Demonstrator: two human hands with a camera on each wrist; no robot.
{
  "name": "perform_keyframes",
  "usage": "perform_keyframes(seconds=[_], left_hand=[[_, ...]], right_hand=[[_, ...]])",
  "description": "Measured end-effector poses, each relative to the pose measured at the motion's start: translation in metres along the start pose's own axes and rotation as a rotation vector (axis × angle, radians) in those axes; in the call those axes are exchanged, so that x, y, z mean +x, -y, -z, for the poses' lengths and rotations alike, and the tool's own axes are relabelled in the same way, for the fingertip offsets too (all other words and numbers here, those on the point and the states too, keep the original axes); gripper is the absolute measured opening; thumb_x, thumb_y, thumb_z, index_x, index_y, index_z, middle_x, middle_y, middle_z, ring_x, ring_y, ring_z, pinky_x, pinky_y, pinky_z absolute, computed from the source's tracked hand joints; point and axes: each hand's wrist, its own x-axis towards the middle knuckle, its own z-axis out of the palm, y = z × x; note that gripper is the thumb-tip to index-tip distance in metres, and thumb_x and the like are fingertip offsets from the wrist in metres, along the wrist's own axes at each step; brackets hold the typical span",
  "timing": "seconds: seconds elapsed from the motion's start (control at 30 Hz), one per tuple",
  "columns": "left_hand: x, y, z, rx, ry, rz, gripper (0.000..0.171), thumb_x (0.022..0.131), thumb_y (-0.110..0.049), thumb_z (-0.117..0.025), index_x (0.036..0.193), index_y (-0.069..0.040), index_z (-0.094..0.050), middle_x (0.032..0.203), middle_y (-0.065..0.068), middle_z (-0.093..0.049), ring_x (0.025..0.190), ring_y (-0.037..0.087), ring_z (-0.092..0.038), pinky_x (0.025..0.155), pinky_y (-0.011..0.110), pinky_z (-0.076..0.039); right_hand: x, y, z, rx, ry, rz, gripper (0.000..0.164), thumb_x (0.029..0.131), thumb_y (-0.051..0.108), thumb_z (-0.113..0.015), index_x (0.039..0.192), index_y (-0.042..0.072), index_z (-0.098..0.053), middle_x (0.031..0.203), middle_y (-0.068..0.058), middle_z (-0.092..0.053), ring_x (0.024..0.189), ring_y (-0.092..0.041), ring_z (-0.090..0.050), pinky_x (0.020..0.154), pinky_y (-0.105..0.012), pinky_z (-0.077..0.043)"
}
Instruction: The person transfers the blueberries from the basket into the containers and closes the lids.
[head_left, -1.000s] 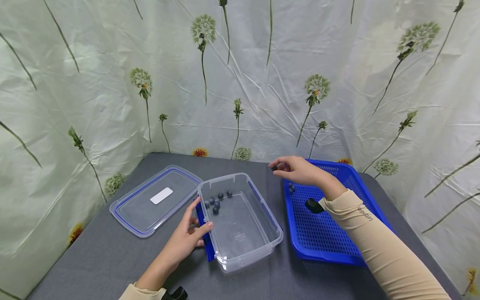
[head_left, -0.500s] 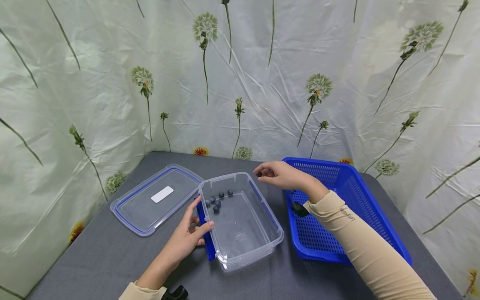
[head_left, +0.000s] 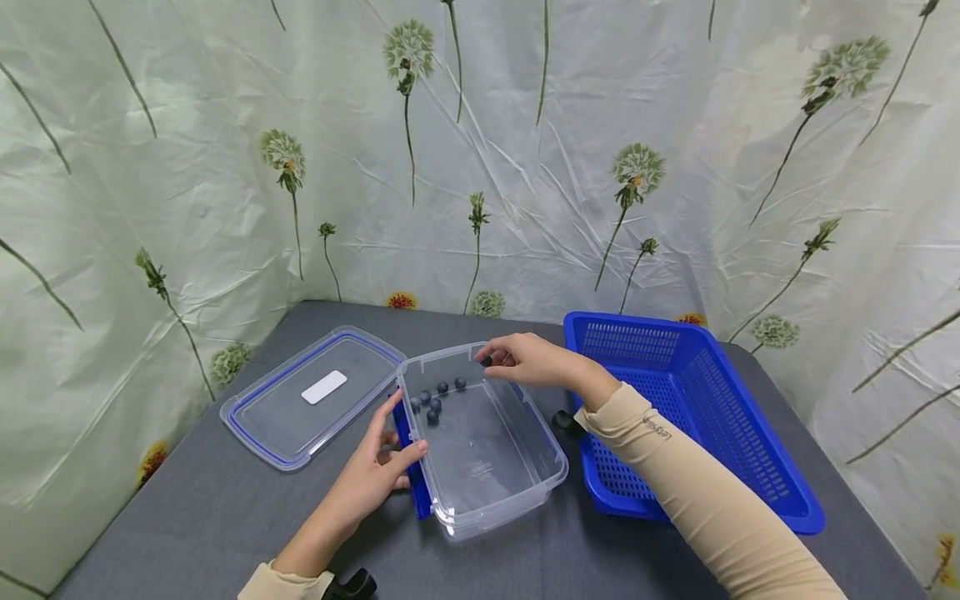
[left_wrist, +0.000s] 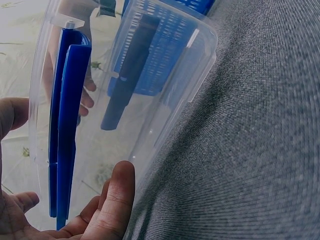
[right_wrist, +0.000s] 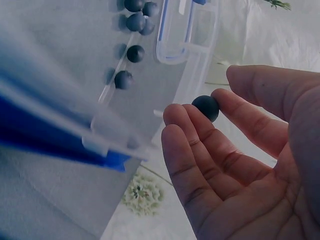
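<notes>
In the head view, a clear plastic food container (head_left: 498, 523) with blue side flaps sits mid-table. My left hand (head_left: 372, 477) holds its left side, thumb over the rim and fingers along the blue flap (left_wrist: 72, 125). Several blueberries (head_left: 433, 406) lie on the container's floor toward the far left. Over the far right corner of the container, my right hand (head_left: 534, 362) pinches one blueberry (right_wrist: 205, 108) at its fingertips. The right wrist view shows that berry above the rim, apart from the others (right_wrist: 135, 53).
A blue perforated basket (head_left: 806, 518) stands to the right, partly hidden by the right forearm. The clear lid (head_left: 262, 433) with a blue seal and white label lies left of the container. A flowered curtain (head_left: 525, 167) closes off the back of the grey table (head_left: 187, 508).
My right hand has moved left from the basket's near-left edge to over the container's far corner, carrying the blueberry. The left hand and the container have stayed in place.
</notes>
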Motion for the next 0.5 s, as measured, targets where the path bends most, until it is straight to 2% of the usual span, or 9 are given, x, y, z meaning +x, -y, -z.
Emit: perform_keyframes(seconds=[0.3,0.5], left_hand=[[0.001,-0.001,0.000,0.008,0.002,-0.005,0.088,0.104,-0.028,-0.073,0.171,-0.038,-0.017,0.140,0.027,-0.053,0.115,0.030,-0.071,0.086,0.050,-0.066],[0.000,0.000,-0.001,0.002,-0.003,0.000,0.087,0.104,-0.027,-0.073,0.171,-0.039,-0.018,0.139,0.026,-0.051,0.112,0.029,-0.071,0.085,0.048,-0.066]], right_hand=[[0.015,0.005,-0.013,-0.009,0.053,-0.012,0.038,0.112,0.025,-0.060,0.146,0.011,-0.065,0.129,-0.012,-0.074,0.120,-0.027,-0.072,0.099,-0.041,-0.060],[0.025,0.008,-0.022,-0.013,0.095,-0.037,0.044,0.112,0.026,-0.060,0.152,0.009,-0.060,0.135,-0.013,-0.072,0.127,-0.029,-0.070,0.103,-0.040,-0.060]])
